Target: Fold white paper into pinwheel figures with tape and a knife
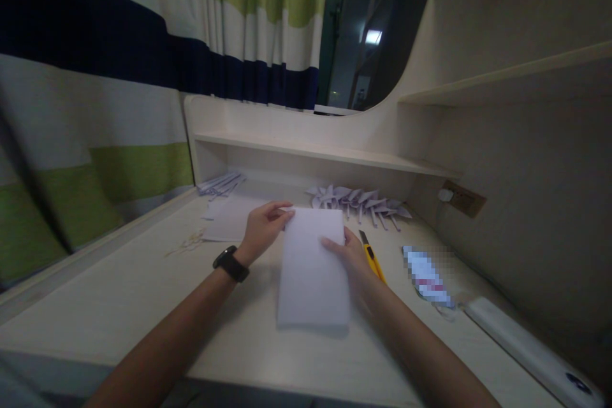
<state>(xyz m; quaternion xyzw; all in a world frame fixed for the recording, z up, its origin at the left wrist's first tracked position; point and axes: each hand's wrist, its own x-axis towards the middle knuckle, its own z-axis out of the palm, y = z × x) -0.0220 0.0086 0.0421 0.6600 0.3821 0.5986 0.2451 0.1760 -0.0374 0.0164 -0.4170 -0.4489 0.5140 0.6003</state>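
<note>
A white sheet of paper (313, 274), folded to a tall rectangle, lies on the pale desk (143, 293) in front of me. My left hand (262, 228), with a black watch on the wrist, pinches the sheet's upper left corner. My right hand (349, 255) presses on its right edge, thumb on top of the paper. A yellow utility knife (373, 258) lies just right of my right hand.
A row of folded paper shapes (358, 201) sits at the back under a low shelf (325, 153). More flat sheets (229, 217) and folded pieces (222, 183) lie back left. A blurred packet (425, 274) and a white bar-shaped object (521, 344) lie at right. A striped curtain (95, 108) hangs at left.
</note>
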